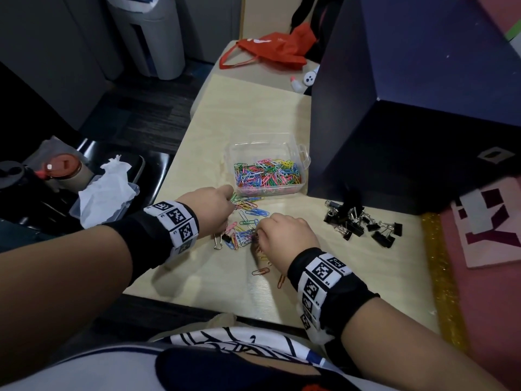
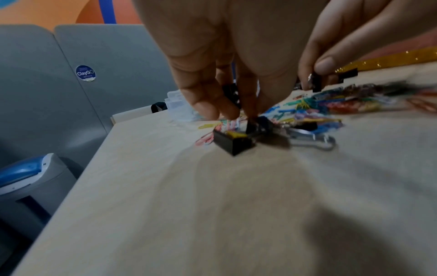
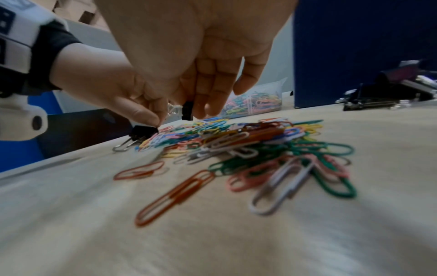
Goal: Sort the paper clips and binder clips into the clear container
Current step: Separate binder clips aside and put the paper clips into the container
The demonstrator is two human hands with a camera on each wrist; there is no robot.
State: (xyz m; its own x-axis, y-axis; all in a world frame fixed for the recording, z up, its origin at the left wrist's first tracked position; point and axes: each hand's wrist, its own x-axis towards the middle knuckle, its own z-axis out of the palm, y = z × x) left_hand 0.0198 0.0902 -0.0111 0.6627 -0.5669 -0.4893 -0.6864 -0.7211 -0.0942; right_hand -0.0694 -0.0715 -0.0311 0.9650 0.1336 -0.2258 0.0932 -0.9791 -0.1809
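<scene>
A pale wood table (image 1: 253, 114) is running up the middle of the head view. A tall dark blue box (image 1: 394, 94) is standing at its upper right. A red bag (image 1: 270, 49) is lying at the far end, top centre. Grey partition panels (image 2: 106, 65) are filling the upper left of the left wrist view, one bearing a round blue sticker (image 2: 85, 73). A grey and blue bin (image 1: 155, 35) is standing at the upper left on dark carpet (image 1: 135, 114). A pink surface (image 1: 485, 277) is lying along the right edge.

Dark box (image 1: 394, 108) walls off my 2 o'clock, tight beside container (image 1: 267, 165); bare table (image 1: 248, 108) past 12 stays passable.
</scene>
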